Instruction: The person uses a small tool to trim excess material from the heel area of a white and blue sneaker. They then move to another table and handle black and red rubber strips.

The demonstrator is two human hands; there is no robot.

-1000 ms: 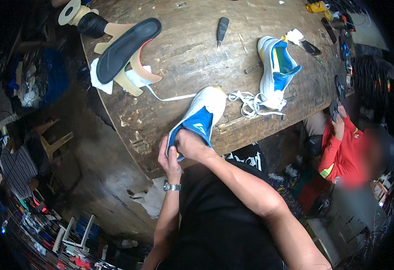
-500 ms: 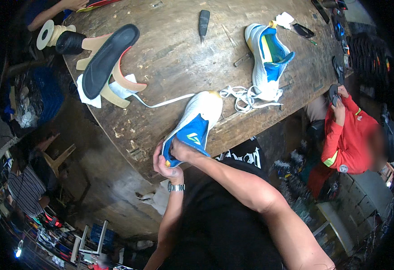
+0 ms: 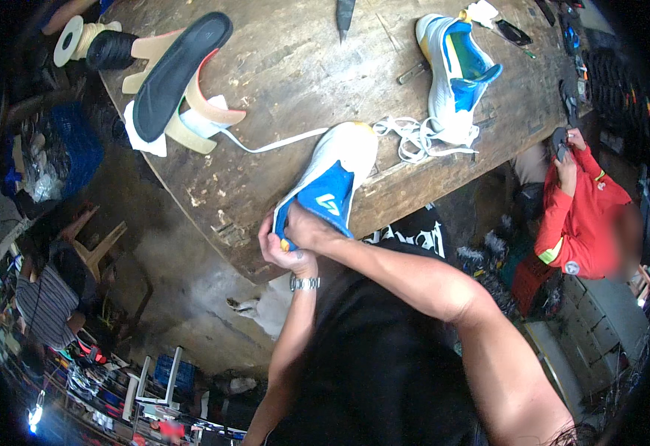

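One held shoe, likely light, soft-walled; left hand cups heel, best hold, at 7 o'clock; right hand inside, fingers' grip hidden.

I saw ornate white lettering, shown only in part, on black cloth; an angular pale emblem on the blue fabric tongue of the white sports shoe; and, too small to read, a round pale badge on a red long-sleeved top.
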